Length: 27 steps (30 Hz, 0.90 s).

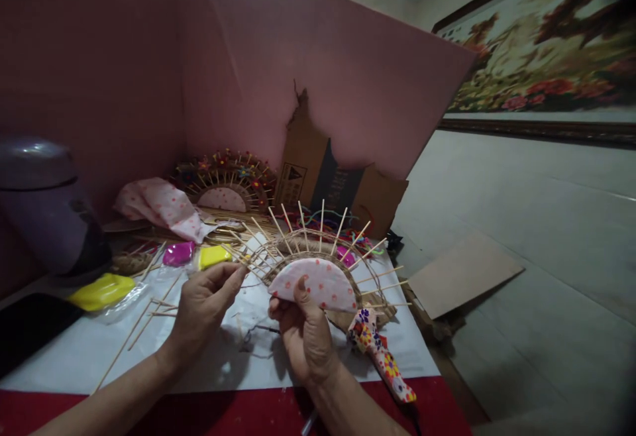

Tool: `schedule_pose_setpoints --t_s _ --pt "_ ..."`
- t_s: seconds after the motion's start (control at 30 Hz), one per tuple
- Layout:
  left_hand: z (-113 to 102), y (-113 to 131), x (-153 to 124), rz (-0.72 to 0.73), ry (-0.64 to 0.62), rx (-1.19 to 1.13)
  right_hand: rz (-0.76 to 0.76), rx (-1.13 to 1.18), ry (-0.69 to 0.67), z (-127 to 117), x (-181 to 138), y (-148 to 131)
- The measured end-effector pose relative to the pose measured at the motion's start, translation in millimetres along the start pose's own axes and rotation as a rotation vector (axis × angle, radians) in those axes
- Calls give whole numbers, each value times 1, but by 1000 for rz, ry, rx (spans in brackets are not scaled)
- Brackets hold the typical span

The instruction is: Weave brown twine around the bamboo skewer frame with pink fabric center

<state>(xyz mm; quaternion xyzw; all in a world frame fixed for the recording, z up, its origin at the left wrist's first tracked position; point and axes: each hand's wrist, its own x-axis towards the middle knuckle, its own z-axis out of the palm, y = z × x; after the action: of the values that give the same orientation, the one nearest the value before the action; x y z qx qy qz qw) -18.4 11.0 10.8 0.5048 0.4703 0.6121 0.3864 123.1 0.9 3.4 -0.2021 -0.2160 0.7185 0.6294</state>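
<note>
Fan, half-round, one; held over the desk, near its middle.

Head view. Condition: judged part-made. Done: spotted cover on the half-disc, sticks radiating from the curved edge, a cord band around their base. Left, by judgement: the outer stick lengths, mostly bare, with loose cord loops at right. A second fan, at the rear, bore flowers; the held one showed none.

Right hand: fingers closed on the fan's lower edge, thumb on the cover. Left hand: fingers pinched narrow at the leftmost sticks, on a stick or cord; which, could not be told.

Containers: clear packets, one large yellow packet, one magenta packet, one smaller yellow packet, coloured contents inside; one lidded flask, contents hidden.
</note>
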Motion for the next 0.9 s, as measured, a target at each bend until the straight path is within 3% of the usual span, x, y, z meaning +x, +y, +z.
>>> schedule_pose_setpoints --t_s 0.2,0.4,0.9 --pt "-1 -1 1 162 69 178 -25 3 -18 2 0 3" --pt "-3 -4 3 186 91 242 -53 -14 -54 0 5 4" --pt "-2 -13 -1 218 -31 109 -144 -107 16 -6 7 1"
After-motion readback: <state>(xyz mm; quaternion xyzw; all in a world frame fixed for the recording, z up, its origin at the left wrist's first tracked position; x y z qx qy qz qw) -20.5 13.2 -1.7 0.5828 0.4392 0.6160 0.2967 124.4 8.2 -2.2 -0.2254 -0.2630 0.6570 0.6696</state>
